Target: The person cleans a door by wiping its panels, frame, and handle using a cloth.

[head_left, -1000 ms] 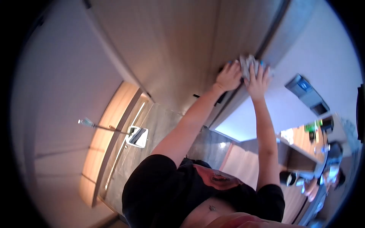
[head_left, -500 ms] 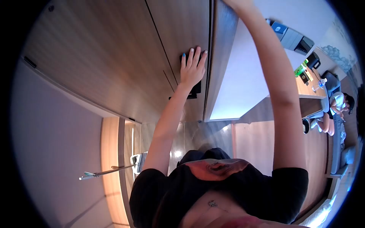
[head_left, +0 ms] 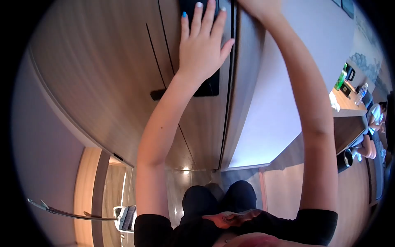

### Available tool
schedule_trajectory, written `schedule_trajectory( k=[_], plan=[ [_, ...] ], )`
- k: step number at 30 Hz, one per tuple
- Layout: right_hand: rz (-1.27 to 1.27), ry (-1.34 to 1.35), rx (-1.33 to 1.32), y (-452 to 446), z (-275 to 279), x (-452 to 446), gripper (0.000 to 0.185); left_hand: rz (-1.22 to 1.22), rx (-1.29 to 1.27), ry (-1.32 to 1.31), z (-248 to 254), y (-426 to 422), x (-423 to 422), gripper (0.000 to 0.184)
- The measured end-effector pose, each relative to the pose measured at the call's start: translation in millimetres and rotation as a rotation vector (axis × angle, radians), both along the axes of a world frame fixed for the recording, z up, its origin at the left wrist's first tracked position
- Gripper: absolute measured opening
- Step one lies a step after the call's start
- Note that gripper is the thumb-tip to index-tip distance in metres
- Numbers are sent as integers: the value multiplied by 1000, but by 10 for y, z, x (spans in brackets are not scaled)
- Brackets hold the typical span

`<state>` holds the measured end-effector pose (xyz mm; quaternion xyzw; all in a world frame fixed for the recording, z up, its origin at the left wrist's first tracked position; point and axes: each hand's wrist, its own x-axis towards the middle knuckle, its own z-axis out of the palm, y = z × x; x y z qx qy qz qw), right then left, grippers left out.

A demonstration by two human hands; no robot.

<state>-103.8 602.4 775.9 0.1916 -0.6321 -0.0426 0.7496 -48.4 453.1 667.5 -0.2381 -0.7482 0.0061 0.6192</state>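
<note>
Door [head_left: 103,70] meets my bare left hand [head_left: 200,55], fingers wide, cloth now gone from beside them; I cannot tell the right hand's [head_left: 257,6] state.

Left hand [head_left: 201,51] on door [head_left: 119,78] (wall [head_left: 275,103] to right).

The left hand [head_left: 200,53] has come away from the cloth it touched a second ago and is spread over the black panel [head_left: 210,85], while the right hand [head_left: 264,9] has risen along the wooden frame [head_left: 247,49], partly out of view
</note>
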Motion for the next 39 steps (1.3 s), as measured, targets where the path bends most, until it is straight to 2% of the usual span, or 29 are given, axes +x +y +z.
schedule_trajectory(
  k=[3,6,7,9,12,13,17,19,21,23,28,31,33,34,37,39],
  plan=[
    [73,-135,-13,19,-875,175,68,-120,135,-119,-424,90,130,61],
    [107,-186,-64,9,-1816,197,65,35,118,-131,-743,171,253,58],
    [101,-145,-95,12,-2134,117,64,38,105,-66,-828,163,230,57],
    [46,-359,-97,-13,-2727,281,66,42,78,76,-1029,115,44,57],
    [50,-560,-57,-17,-3807,254,71,39,39,81,-1443,96,99,55],
    [53,-522,-57,-6,-4006,235,70,32,27,96,-1647,72,59,55],
    [96,-463,-75,4,-3725,217,66,-54,-51,26,-2384,-86,-185,58],
    [102,-401,-108,-4,-3029,302,62,-74,-12,-82,-2594,-128,-223,61],
    [115,-227,-68,14,-2400,203,60,-45,0,-120,-2694,-143,-258,62],
    [177,-234,-59,7,-1891,368,66,-17,19,-155,-2728,-123,-292,63],
    [226,-96,-70,-2,-1552,192,66,-26,76,-150,-2967,-2,-324,62],
    [254,-129,-197,-30,-1817,180,68,-38,86,-215,-3424,24,-255,61],
    [249,-255,-226,-27,-2232,245,72,-52,92,-288,-3739,4,-237,60],
    [238,-332,-229,-21,-2479,250,74,-42,81,-289,-3875,5,-269,59],
    [155,-291,-231,-12,-3467,109,61,-5,17,-278,-4242,-98,-343,56],
    [136,-382,-239,-21,-4116,108,62,9,-18,-217,-4409,-125,-494,54]
  ],
)
